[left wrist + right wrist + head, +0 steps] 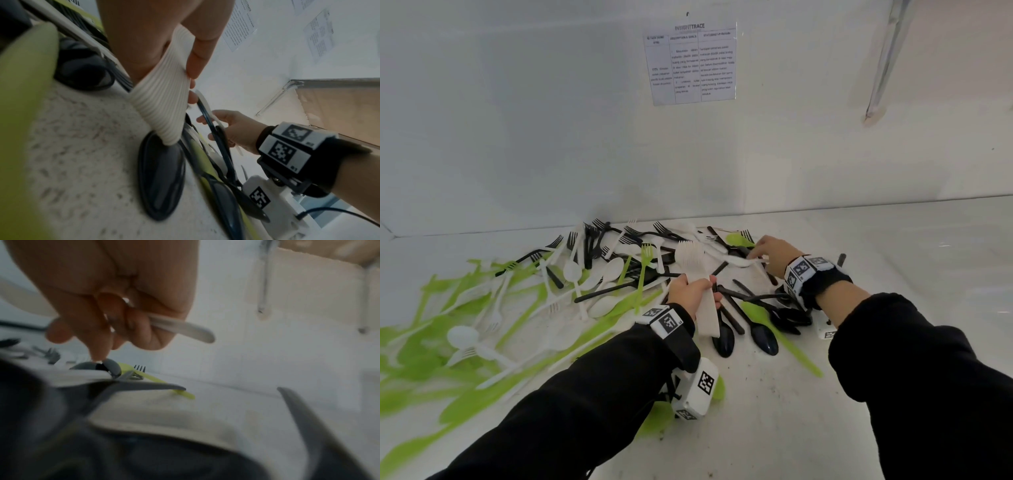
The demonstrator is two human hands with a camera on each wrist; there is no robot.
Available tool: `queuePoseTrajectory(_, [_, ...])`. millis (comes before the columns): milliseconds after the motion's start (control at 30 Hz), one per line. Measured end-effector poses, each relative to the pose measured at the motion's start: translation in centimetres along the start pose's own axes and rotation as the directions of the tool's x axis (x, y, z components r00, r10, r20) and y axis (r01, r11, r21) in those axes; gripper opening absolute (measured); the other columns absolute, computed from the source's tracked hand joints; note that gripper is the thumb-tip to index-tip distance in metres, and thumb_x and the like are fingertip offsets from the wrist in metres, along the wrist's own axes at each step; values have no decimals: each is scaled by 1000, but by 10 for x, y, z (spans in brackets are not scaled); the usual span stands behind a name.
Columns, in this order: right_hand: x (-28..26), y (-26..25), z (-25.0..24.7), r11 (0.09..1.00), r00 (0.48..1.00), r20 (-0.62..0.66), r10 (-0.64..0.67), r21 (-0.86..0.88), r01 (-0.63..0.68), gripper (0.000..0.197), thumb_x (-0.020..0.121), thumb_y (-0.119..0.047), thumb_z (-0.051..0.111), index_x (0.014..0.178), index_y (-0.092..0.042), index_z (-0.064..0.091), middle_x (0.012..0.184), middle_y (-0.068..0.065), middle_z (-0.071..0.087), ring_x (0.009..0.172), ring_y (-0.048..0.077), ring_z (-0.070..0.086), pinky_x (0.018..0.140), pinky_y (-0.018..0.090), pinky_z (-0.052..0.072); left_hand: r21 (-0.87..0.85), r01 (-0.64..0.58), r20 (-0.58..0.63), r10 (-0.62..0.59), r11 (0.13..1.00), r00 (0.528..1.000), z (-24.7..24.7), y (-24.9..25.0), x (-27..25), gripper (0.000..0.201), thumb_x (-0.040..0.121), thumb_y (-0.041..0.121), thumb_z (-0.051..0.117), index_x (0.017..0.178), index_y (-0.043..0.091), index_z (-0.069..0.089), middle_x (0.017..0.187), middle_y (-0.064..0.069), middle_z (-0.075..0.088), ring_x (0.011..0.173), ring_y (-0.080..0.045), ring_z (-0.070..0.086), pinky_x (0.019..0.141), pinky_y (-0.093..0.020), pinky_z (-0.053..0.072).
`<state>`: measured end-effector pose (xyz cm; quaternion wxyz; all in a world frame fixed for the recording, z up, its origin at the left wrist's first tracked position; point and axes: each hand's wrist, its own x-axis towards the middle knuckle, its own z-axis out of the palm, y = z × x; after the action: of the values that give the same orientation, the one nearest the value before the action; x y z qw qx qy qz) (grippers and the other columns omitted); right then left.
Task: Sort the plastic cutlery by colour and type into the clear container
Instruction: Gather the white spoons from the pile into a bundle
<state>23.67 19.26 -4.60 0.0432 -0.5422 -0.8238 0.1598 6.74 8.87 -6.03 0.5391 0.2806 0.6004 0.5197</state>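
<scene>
While hemmed by black spoons (pixel 765 337) — left hand (pixel 692 291) fingers round white fork stack (pixel 697 291), right hand (pixel 774 254) pinching white utensil (pixel 744 262).

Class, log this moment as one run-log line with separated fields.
left hand: grips stack of white forks | right hand: holds white utensil over pile | container: none filled in view

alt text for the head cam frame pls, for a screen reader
The left hand grips a stack of white forks upright above a pile of green, white and black plastic cutlery on a white table. The right hand, further back, pinches a single white utensil. A printed sheet hangs on the wall.
</scene>
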Motion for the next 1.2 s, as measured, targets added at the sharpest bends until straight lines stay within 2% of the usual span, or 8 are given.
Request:
queuePoseTrajectory(133, [1,3,8,975,992,126,4,-221,24,40,80,-9,69,117,-21,64,135,-3,36,113,23,52,95,31,43,-17,14,11,-14,1000,1000,0,1,0,9,91,-3,47,98,2,51,87,-6,60,65,-24,58,59,-35,51])
queuePoseTrajectory(333, [-2,6,-5,969,987,-73,140,-195,-152,28,91,-27,56,116,-18,62,127,0,50,113,23,53,93,36,44,-33,3,-18,-4,999,1000,-9,2,-2,19,90,-4,48,109,-3,52,84,-8,60,63,-24,60,54,-30,53])
queuePoseTrajectory(400, [-2,6,-9,973,975,-114,189,-113,-202,29,95,-27,49,118,-13,59,124,7,57,114,26,53,94,35,43,-39,-4,-37,3,999,999,-13,4,-4,16,90,-4,47,104,-2,54,83,-8,60,63,-24,59,54,-31,53])
queuePoseTrajectory(533, [-2,-3,-14,933,941,-165,297,259,-249,40,93,-25,54,126,-2,50,128,18,55,118,33,50,95,33,40,-62,-39,-56,35,997,998,-21,7,-9,20,91,-5,46,77,7,53,74,-9,56,60,-24,55,59,-34,50])
queuePoseTrajectory(667, [2,-26,-22,907,927,-156,342,313,-282,35,98,-22,42,126,-1,46,126,23,53,115,36,50,90,34,40,-52,-53,-79,49,997,996,-31,7,-12,19,91,-2,48,77,10,53,75,-7,58,54,-20,58,50,-28,52])
queuePoseTrajectory(833, [13,-58,-20,878,921,-135,365,378,-293,25,91,-20,49,107,-3,54,100,14,54,87,25,47,75,29,37,-60,-21,-74,16,998,997,-47,15,-16,15,90,-1,50,81,10,54,81,-9,59,60,-23,59,58,-34,52])
queuePoseTrajectory(1000, [39,-92,1,926,949,-19,315,226,-303,35,99,-16,36,129,-4,51,134,14,51,122,28,50,101,32,38,-50,-15,-88,10,999,996,-67,32,-10,7,89,-1,50,91,3,55,81,-9,60,54,-20,58,55,-31,51])
queuePoseTrajectory(1200, [77,-97,24,959,957,83,277,41,-281,38,100,-21,37,133,-5,46,140,13,47,129,28,45,106,32,35,8,-12,-81,12,1000,997,-78,45,3,10,89,-1,50,85,5,57,70,-13,57,39,-12,57,45,-24,50])
